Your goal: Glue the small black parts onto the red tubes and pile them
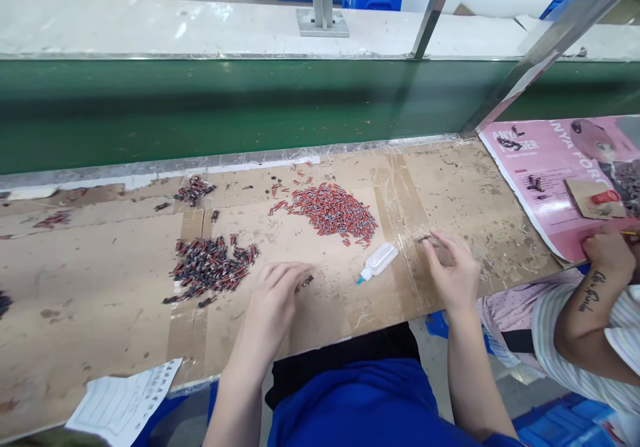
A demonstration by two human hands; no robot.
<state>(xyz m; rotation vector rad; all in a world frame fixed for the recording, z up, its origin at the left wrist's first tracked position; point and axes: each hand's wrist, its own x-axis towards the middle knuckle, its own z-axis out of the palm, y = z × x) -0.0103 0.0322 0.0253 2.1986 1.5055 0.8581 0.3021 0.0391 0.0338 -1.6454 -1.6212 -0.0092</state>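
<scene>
My left hand (pixel 274 297) lies palm down on the cardboard-covered bench (pixel 100 300), fingertips beside a few small dark parts (pixel 305 282). My right hand (pixel 453 270) rests on the taped cardboard, its fingers stretched toward a tiny dark part (pixel 425 238). Neither hand visibly grips anything. A small clear squeeze bottle with a blue tip (pixel 377 261) lies on its side between my hands. A pile of small red parts (pixel 333 210) sits beyond it, and a darker red-and-black pile (pixel 213 267) lies left of my left hand.
A green conveyor belt (pixel 200 107) runs behind the bench. A smaller dark pile (pixel 194 189) lies near the back edge. A printed paper sheet (pixel 125 404) hangs at the front left. To the right, a co-worker's tattooed arm (pixel 593 300) works over a pink poster (pixel 545 174).
</scene>
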